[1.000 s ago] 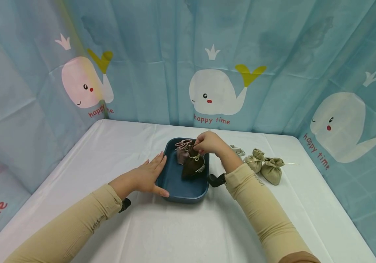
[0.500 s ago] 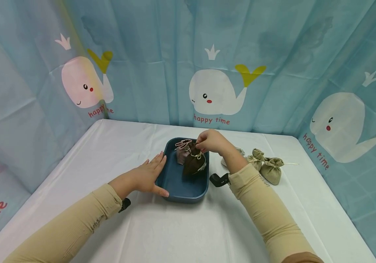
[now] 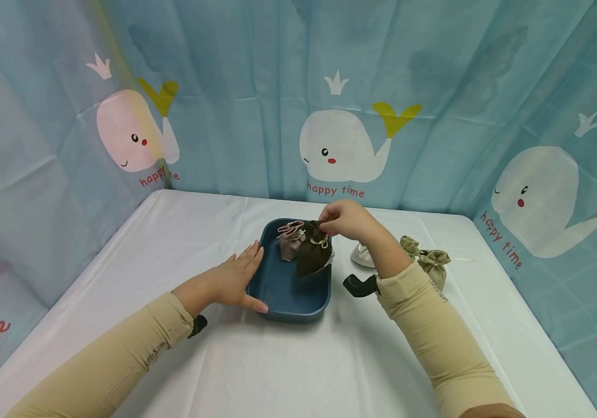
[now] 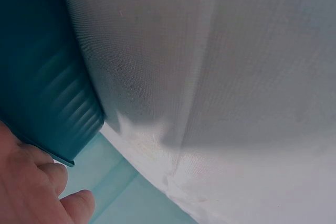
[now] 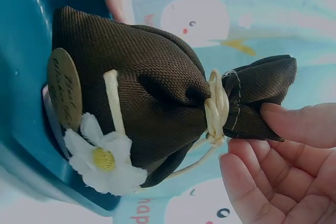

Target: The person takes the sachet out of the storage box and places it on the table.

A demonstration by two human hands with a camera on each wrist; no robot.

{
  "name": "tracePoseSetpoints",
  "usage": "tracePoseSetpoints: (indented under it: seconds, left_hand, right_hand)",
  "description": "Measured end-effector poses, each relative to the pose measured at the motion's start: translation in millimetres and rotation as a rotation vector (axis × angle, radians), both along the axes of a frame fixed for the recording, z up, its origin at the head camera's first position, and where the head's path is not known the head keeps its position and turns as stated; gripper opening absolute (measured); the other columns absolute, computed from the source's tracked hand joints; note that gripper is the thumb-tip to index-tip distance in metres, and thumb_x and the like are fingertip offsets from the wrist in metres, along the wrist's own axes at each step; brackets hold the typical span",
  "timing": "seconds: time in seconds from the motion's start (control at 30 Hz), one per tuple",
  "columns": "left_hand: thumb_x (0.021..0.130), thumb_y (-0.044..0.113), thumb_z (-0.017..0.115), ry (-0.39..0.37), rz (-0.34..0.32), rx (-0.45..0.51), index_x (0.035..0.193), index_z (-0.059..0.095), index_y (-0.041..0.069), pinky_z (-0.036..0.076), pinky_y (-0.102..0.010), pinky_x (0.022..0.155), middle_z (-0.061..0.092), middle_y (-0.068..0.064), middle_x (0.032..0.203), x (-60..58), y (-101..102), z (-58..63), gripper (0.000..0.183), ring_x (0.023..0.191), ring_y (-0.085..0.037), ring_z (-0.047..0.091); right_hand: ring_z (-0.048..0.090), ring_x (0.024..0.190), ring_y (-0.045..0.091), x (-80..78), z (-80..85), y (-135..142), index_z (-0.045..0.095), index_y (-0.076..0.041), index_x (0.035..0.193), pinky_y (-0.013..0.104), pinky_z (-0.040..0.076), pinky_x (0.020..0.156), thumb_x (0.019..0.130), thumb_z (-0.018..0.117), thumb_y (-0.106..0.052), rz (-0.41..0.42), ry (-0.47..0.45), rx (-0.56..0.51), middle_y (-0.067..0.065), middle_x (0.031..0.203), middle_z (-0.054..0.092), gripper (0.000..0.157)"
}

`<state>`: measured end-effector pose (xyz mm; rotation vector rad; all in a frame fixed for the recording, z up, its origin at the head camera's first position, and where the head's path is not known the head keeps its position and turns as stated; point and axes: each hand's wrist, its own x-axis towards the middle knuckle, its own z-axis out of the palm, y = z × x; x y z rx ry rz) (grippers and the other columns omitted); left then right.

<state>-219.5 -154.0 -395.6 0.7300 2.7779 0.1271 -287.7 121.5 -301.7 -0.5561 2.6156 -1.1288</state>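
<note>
My right hand point(image 3: 347, 220) pinches the gathered neck of a dark brown drawstring pouch point(image 3: 313, 249) over the right part of a blue tray point(image 3: 288, 317). In the right wrist view the pouch point(image 5: 142, 87) shows a cream cord round its neck, a white cloth flower point(image 5: 105, 156) and a round tag point(image 5: 64, 88). Behind it to the left, a mauve pouch point(image 3: 289, 247) sits in the tray's far end. Straight and spread, the fingers of my left hand point(image 3: 230, 281) rest along the tray's left rim. In the left wrist view that hand point(image 4: 37, 187) touches the tray's wall point(image 4: 47, 72).
Right of the tray a white pouch point(image 3: 362, 255) and two olive-green pouches point(image 3: 434, 268) lie on the white tablecloth point(image 3: 277, 371), partly hidden by my right arm. A blue curtain point(image 3: 225, 116) with whale prints hangs behind the table.
My right hand has moved right and slightly up and away, drawing the brown pouch with it toward the tray's right rim. The left hand and tray have stayed in place.
</note>
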Motion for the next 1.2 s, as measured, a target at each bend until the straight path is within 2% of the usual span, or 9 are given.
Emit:
tracePoseSetpoints:
  seconds: [0.43, 0.7, 0.83, 0.97, 1.2]
  left_hand:
    - [0.054, 0.09, 0.042, 0.003, -0.003, 0.004, 0.147, -0.006, 0.006, 0.011, -0.052, 0.108, -0.012, -0.011, 0.152, -1.2, -1.1, -1.7, 0.134, 0.14, -0.026, -0.005]
    - [0.056, 0.087, 0.046, 0.001, -0.006, 0.008, 0.147, -0.004, 0.005, 0.012, -0.053, 0.108, -0.011, -0.012, 0.152, -0.3, -0.9, -0.7, 0.132, 0.14, -0.027, -0.004]
    - [0.057, 0.086, 0.047, -0.001, -0.004, 0.013, 0.147, -0.004, 0.005, 0.012, -0.053, 0.108, -0.011, -0.012, 0.152, 0.2, -0.9, -0.1, 0.131, 0.14, -0.027, -0.004]
    - [0.057, 0.086, 0.048, 0.0, -0.003, 0.012, 0.147, -0.004, 0.005, 0.012, -0.053, 0.108, -0.011, -0.012, 0.152, 0.4, -0.8, 0.1, 0.131, 0.14, -0.027, -0.003]
    - [0.058, 0.086, 0.047, 0.003, -0.005, 0.006, 0.147, -0.004, 0.005, 0.012, -0.053, 0.108, -0.011, -0.012, 0.152, 0.0, -0.6, -0.1, 0.131, 0.14, -0.027, -0.003]
  right_hand:
    - [0.062, 0.083, 0.022, 11.9, 12.3, 35.1, 0.065, -0.004, 0.094, 0.037, 0.049, 0.079, 0.087, 0.059, -0.008, -0.044, 0.054, -0.017, 0.009, 0.089, 0.064, 0.01]
    - [0.062, 0.086, 0.023, 13.9, 12.3, 57.6, 0.064, -0.001, 0.099, 0.041, 0.049, 0.081, 0.088, 0.058, -0.008, -0.093, 0.041, -0.024, 0.011, 0.094, 0.064, 0.014]
    - [0.061, 0.085, 0.022, 14.0, 9.2, 65.9, 0.064, 0.0, 0.098, 0.039, 0.049, 0.08, 0.088, 0.057, -0.006, -0.1, 0.038, -0.028, 0.011, 0.094, 0.064, 0.014]
    - [0.061, 0.083, 0.02, 13.5, 3.9, 73.5, 0.065, 0.001, 0.095, 0.041, 0.049, 0.081, 0.087, 0.057, -0.003, -0.084, 0.021, -0.029, 0.01, 0.09, 0.065, 0.011]
    - [0.061, 0.085, 0.022, 13.8, -6.0, 82.8, 0.066, -0.002, 0.092, 0.036, 0.047, 0.079, 0.086, 0.058, -0.003, -0.049, 0.019, 0.033, 0.006, 0.086, 0.067, 0.01]
